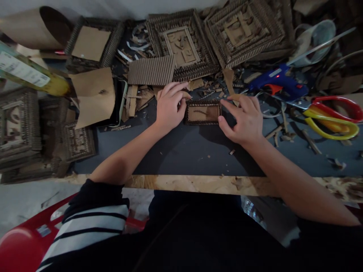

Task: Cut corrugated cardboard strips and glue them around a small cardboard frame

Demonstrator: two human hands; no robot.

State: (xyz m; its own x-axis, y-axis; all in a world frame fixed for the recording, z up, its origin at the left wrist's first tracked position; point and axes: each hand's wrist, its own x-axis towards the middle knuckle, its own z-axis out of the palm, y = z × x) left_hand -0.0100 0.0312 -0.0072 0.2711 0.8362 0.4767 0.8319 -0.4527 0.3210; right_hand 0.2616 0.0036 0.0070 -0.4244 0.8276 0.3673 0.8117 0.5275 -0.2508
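Observation:
A small rectangular cardboard frame [203,112] with corrugated walls and a flat brown base lies on the dark tabletop in front of me. My left hand [171,105] is curled at its left end, thumb against the side and fingers by the back corner. At the opposite end, my right hand [241,116] grips the short wall with thumb and index finger; its other fingers are bent. Beyond the hands lie a ribbed piece of corrugated cardboard [153,71] and many cardboard scraps [207,90].
Larger cardboard frames [183,45] line the back, with more stacked frames [19,128] at left. A bottle [28,70] leans in from the left. To the right are a blue glue gun [279,81], red-and-yellow scissors [331,115] and a plastic cup [319,41]. A wooden edge [198,182] runs along the front.

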